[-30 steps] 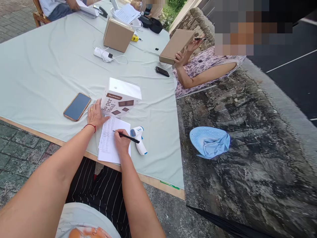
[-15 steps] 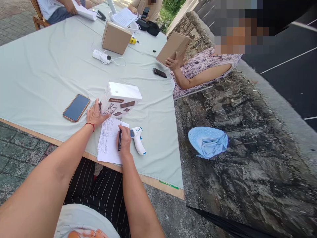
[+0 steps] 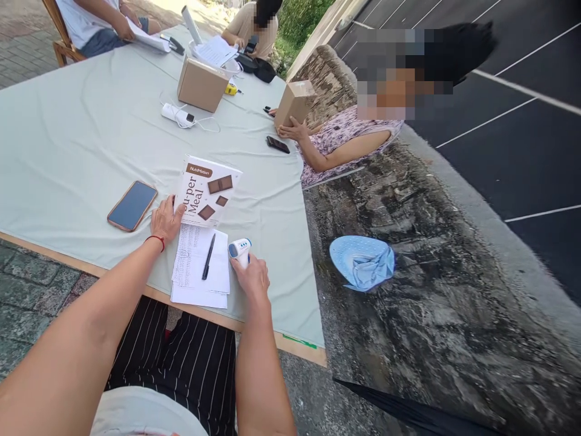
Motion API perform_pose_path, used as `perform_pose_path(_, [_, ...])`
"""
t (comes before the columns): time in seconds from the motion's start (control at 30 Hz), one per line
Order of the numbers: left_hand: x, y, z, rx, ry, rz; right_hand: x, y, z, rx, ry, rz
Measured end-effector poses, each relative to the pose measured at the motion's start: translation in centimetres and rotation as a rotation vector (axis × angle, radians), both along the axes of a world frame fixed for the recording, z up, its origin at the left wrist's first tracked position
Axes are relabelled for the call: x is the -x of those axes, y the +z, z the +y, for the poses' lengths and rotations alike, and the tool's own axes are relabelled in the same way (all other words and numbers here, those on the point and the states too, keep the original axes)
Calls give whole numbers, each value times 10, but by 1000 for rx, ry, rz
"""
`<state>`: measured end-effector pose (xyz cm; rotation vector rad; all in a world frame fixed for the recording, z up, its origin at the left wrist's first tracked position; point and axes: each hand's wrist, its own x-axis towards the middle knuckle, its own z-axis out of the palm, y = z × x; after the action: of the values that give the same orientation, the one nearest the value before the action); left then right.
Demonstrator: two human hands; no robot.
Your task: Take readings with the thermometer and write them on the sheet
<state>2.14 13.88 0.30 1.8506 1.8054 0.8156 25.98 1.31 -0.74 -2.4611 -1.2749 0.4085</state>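
Note:
My left hand (image 3: 166,219) grips the lower left edge of a white Su-per Meal box (image 3: 212,197), its thumb at the front face. The box stands on the table, its printed front toward me. My right hand (image 3: 252,278) is closed around the handle of a white and blue infrared thermometer (image 3: 240,249), which is mostly covered by the palm. Between my hands lie printed paper sheets (image 3: 195,290), with a black pen (image 3: 209,257) resting across them. A phone in an orange-brown case (image 3: 132,206) lies left of my left hand.
Across the cloth-covered table (image 3: 72,139) are a cardboard box (image 3: 202,85), a white power strip (image 3: 178,115) and a black phone (image 3: 278,144). A person at the right holds another cardboard box (image 3: 293,109). A blue cap (image 3: 363,261) lies on the stone ledge.
My right hand has let go of the pen onto the papers and taken hold of the thermometer. The white box has tipped back, showing more of its front. The other person's cardboard box has turned and lowered.

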Motion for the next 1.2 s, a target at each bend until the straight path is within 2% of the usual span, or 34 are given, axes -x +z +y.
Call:
perform_pose_path(0.07, [0,0,0,-8,-6,6,-1,4,0,-52,12,143])
perform_pose_path(0.2, [0,1,-1,-5,-19,33,25,20,13,-400,-30,636])
perform_pose_path(0.3, [0,2,-1,-10,-30,51,54,40,33,-601,-25,966])
perform_pose_path(0.4, [1,3,-2,-5,-31,71,76,59,55,-641,59,1149])
perform_pose_path(0.5, [1,5,-4,6,-38,80,88,70,72,-640,77,1212])
perform_pose_path(0.63, [-1,6,-5,14,-41,90,94,72,81,-621,65,1204])
perform_pose_path(0.8, [-1,5,-5,20,-40,96,98,69,83,-624,27,1156])
perform_pose_path(1.2, [-2,6,-5,37,-29,67,98,73,82,-626,24,1200])
